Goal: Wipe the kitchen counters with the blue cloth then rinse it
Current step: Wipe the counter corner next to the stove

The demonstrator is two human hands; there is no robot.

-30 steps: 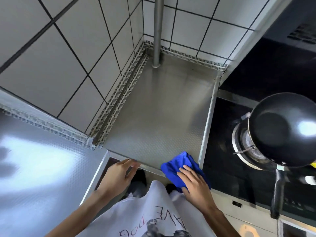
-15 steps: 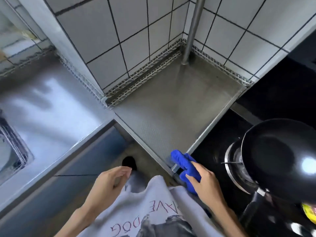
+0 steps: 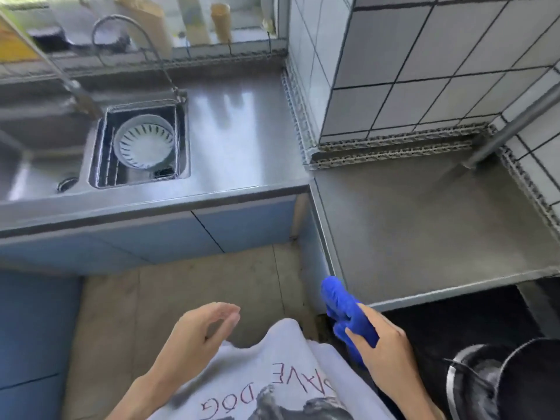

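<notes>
Two hands low in view: right hand (image 3: 386,351) grips bunched blue cloth (image 3: 344,307) just off the front corner edge of the steel counter (image 3: 424,225). Left hand (image 3: 197,331) relaxed, holding nothing, over open tan floor (image 3: 181,283).

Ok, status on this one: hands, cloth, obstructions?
Right hand grips blue cloth off the counter corner. Left hand open, empty. Path to sink unobstructed.
</notes>
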